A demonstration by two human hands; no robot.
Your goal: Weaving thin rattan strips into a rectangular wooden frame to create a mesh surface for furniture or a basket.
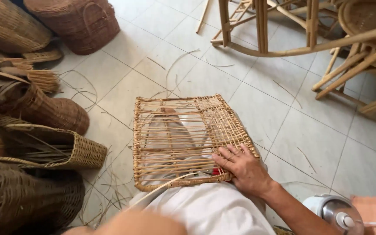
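The rattan panel (183, 141) rests on the person's lap, tilted slightly away, with its woven section running along the far edge and down the side nearest the right hand (242, 167). The right hand lies flat on the panel's near right corner, fingers (230, 153) spread over the weave, pressing rather than clamping on anything. A thin cane strand (166, 186) curves out from the near edge, to the left of that hand. The left hand is not clearly shown; only a blurred forearm (140, 224) crosses the bottom of the view, so its state cannot be told.

Judgement on technique: keep the flat palm firmly on the finished weave so that the frame does not rock, and feed the strand square to the bare spokes, keeping its tension even.

The tiled floor (310, 143) beyond the hands is pale and scattered with cane offcuts. To the left of the hands stand several woven baskets (53, 111), stacked and leaning. Far beyond the right hand stand bare rattan chair frames (301, 35). Just right of the right forearm sits a white and metal appliance (334, 211).
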